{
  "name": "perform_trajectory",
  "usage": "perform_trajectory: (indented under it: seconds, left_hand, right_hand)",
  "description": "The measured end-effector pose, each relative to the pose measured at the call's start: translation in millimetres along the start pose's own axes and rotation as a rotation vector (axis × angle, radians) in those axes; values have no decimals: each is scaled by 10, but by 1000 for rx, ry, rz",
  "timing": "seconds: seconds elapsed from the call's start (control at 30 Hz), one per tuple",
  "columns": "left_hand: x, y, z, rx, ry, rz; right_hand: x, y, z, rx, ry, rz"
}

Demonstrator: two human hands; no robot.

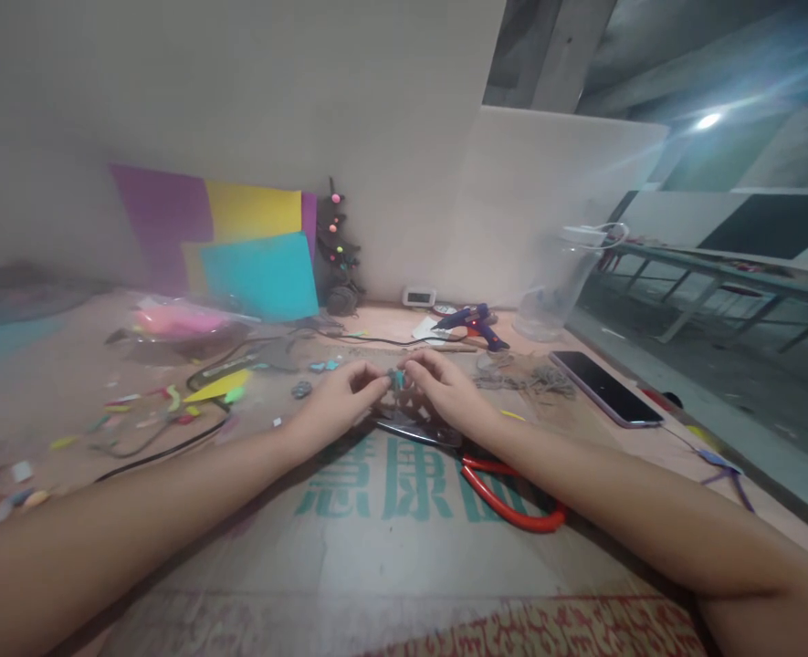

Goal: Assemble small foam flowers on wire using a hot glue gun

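A small teal-green piece point(396, 378) is pinched between my two hands; its exact kind is too small to make out. My left hand point(349, 392) closes thumb and fingertips on its left side. From the right, my right hand point(445, 383) grips it in the same way. Just below lie scissors with red handles point(513, 502), their dark blades partly under my right hand. Several small teal bits point(325, 366) and a dark round piece point(300, 390) rest left of my left hand.
Behind my hands are a blue glue gun point(472, 321), a small white digital clock point(418, 297) and a decorated miniature tree point(341, 255). A phone point(605, 388) and a clear jug point(558, 287) stand right. Coloured sheets point(259, 274), a plastic bag point(184, 321), scraps and a black cable point(171, 456) occupy the left.
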State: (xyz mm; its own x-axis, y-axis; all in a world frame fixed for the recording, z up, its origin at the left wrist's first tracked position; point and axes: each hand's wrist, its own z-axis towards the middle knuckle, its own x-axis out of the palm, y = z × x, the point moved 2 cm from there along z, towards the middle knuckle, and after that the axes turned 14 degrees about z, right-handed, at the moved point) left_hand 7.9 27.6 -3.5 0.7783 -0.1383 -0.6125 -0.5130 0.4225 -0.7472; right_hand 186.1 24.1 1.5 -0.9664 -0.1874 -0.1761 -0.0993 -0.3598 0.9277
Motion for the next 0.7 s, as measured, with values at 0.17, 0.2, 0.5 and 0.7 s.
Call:
perform_trajectory:
  seconds: [0.17,0.2,0.5,0.7]
  left_hand:
    - [-10,-23,-14,-24,8,-12]
    - [-10,-20,-14,-25,14,-12]
    - [-7,-2,-8,-8,20,-15]
    - [13,47,6,44,29,-7]
  right_hand:
    - [-16,-18,-1,-10,21,-36]
    - [-17,-19,-3,-5,28,-35]
    - [8,46,-7,8,43,-59]
    - [6,60,3,-31,32,-110]
